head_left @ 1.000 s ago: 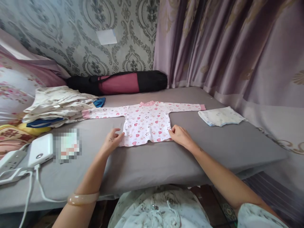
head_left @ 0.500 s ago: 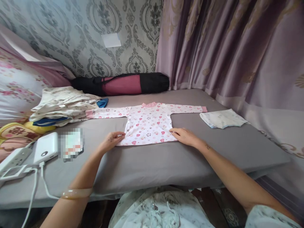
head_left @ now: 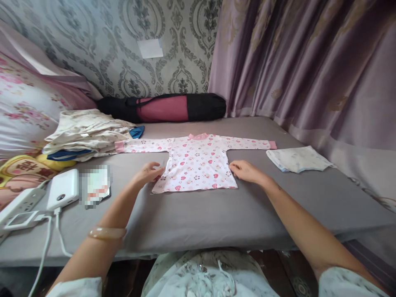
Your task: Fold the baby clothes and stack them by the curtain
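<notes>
A mauve curtain (head_left: 303, 66) is hanging along the right side, and patterned grey wallpaper (head_left: 93, 49) with a blank white plate (head_left: 150, 48) is covering the back wall. A bed with a grey sheet (head_left: 216, 214) is filling the middle of the view, with floral bedding (head_left: 24, 111) piling up at its left end. A black and pink roll bag (head_left: 163, 108) is lying against the wall. A stack of folded clothes (head_left: 83, 134) is sitting at the left, its small white label too tiny to read. The baby top (head_left: 198, 165), white with pink hearts and pink cuffs, is lying flat in the middle of the sheet with its 2 sleeves spread out; its left cuff is touching the stack. A folded white cloth (head_left: 298, 159) is lying apart to the right. A yellow cushion (head_left: 27, 165) is showing red characters too warped to read. A white power bank (head_left: 63, 189) and a power strip (head_left: 18, 204) are lying near the left edge, with white cables trailing from them. The left hand (head_left: 150, 171), with a pale bangle (head_left: 107, 233) on its wrist, is touching the top's left side edge with bent fingers; whether it is pinching the fabric cannot be told. The right hand (head_left: 244, 170) is lying loose, fingers stretched onto the right side edge.
</notes>
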